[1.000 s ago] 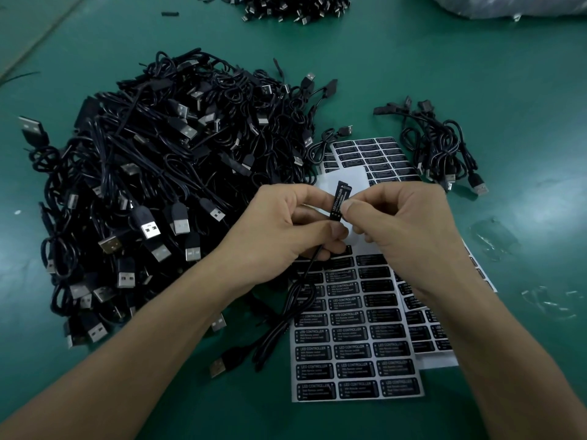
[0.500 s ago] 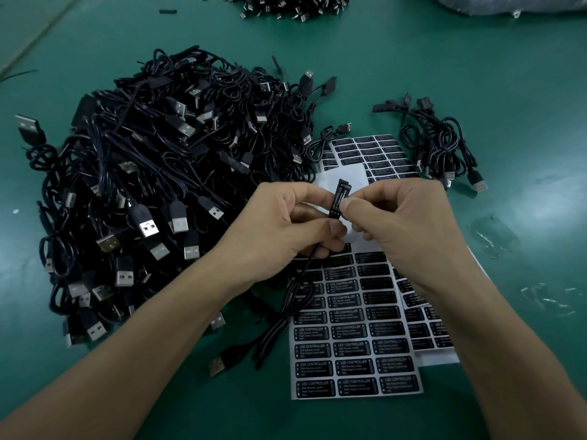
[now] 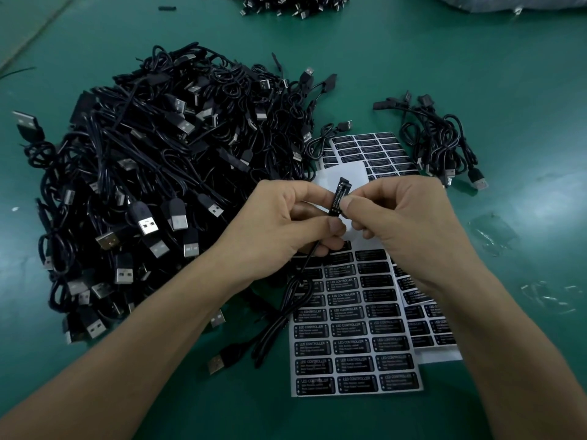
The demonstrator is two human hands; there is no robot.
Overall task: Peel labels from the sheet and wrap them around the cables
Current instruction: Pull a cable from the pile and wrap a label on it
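Observation:
My left hand (image 3: 273,227) and my right hand (image 3: 403,223) meet above the label sheets. Both pinch the small black controller end of a cable (image 3: 338,197), which bears a black label with white print. The rest of that cable (image 3: 286,315) hangs down to a USB plug (image 3: 219,363) on the mat. Under my hands lies a label sheet (image 3: 352,341) with rows of black labels. A second sheet (image 3: 425,325) sticks out to its right, and a third sheet (image 3: 371,150) lies behind my hands.
A big heap of black USB cables (image 3: 158,185) fills the left half of the green mat (image 3: 508,74). A small bundle of cables (image 3: 444,144) lies at the right. Another pile (image 3: 292,3) sits at the far edge. Clear scraps (image 3: 495,230) lie at the right.
Both hands stay in place on the controller end; the fingers have shifted only slightly along the label.

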